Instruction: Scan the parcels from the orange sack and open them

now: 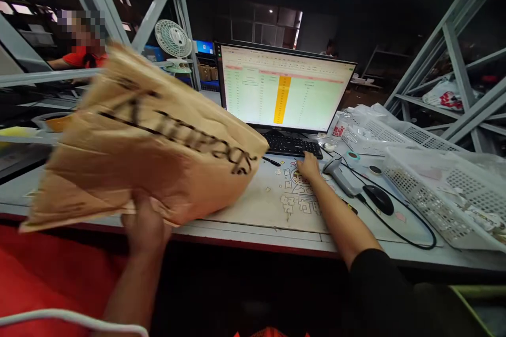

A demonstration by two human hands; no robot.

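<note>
A large brown paper parcel bag [158, 142] with black handwriting hangs tilted over the left part of the desk. My left hand [146, 224] grips its lower edge, the thumb in front and the other fingers hidden behind it. Out in front, my right hand [309, 167] rests at the front edge of the black keyboard [290, 143], its fingers bent over the keys and partly hidden from me. Behind the keyboard, a monitor [282, 87] shows a spreadsheet with one orange column. A black pen [272, 161] lies just left of my right hand.
Right of my forearm lie a grey barcode scanner [340, 176] and a black mouse [378, 199] with trailing cables. White perforated baskets [443, 195] line the desk's right side. A fan [173, 39] stands behind the bag. Metal frames rise on both sides; a person in red [85, 58] sits at far left.
</note>
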